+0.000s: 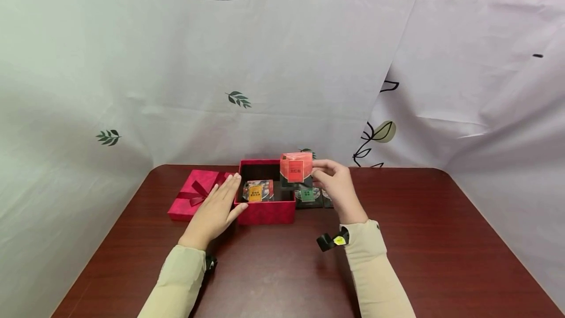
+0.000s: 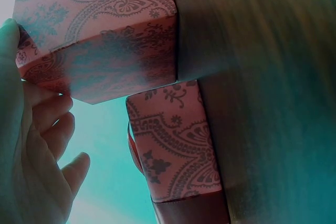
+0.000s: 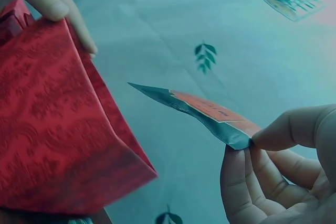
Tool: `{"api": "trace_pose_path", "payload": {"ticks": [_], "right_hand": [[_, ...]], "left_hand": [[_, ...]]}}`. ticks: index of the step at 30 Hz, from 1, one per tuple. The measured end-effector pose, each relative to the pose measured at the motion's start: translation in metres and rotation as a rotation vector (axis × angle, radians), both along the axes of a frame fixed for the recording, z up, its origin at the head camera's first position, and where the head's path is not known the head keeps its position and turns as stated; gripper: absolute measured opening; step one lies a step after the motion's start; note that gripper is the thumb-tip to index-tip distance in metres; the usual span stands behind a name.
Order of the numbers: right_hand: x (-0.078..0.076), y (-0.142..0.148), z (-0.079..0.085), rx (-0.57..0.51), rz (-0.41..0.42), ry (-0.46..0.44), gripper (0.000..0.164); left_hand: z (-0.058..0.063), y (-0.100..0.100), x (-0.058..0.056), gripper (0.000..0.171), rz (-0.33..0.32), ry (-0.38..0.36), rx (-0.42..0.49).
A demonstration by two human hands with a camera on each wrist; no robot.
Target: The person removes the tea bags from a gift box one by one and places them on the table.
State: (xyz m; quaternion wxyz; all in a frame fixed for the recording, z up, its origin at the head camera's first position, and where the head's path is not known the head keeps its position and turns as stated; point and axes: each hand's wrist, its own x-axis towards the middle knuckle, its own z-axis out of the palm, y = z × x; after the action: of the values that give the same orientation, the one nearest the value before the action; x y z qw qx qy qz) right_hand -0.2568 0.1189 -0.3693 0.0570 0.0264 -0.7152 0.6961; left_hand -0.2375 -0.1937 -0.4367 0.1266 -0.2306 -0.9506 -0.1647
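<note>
My right hand (image 1: 334, 185) pinches a red-and-black sachet (image 1: 296, 170) by its right edge, upright above the right side of the open red box (image 1: 266, 214). In the right wrist view, thumb and fingers grip one corner of the sachet (image 3: 210, 111), seen nearly edge-on. My left hand (image 1: 217, 212) lies with straight fingers along the box's left side, its thumb at the front rim. Inside the box, on the left, is a sachet with a yellow label (image 1: 257, 191). The left wrist view shows the box's patterned outer wall (image 2: 115, 61) next to the fingers.
Left of the box lies its red lid (image 1: 192, 198) with a dark ribbon bow, partly behind my left hand. Dark sachets with a green label (image 1: 308, 197) lie right of the box, partly covered by my right hand. A white printed curtain (image 1: 282, 87) hangs behind the brown table (image 1: 273, 269).
</note>
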Motion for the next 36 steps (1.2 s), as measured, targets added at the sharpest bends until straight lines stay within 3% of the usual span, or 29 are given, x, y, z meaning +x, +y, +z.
{"api": "trace_pose_path", "payload": {"ticks": [13, 20, 28, 36], "right_hand": [[0.001, 0.057, -0.002, -0.061, -0.076, -0.053, 0.03], [-0.001, 0.09, -0.011, -0.074, -0.15, -0.116, 0.023], [-0.005, 0.112, -0.024, -0.028, -0.233, -0.169, 0.033], [-0.006, 0.132, -0.039, -0.054, -0.265, -0.211, 0.036]], "left_hand": [[0.0, 0.0, 0.0, 0.079, 0.004, -0.008, 0.0], [0.001, 0.001, 0.001, 0.079, 0.006, -0.013, 0.001], [0.001, 0.0, 0.002, 0.079, 0.005, -0.016, 0.003], [0.001, 0.0, 0.003, 0.08, 0.005, -0.014, 0.0]]}}
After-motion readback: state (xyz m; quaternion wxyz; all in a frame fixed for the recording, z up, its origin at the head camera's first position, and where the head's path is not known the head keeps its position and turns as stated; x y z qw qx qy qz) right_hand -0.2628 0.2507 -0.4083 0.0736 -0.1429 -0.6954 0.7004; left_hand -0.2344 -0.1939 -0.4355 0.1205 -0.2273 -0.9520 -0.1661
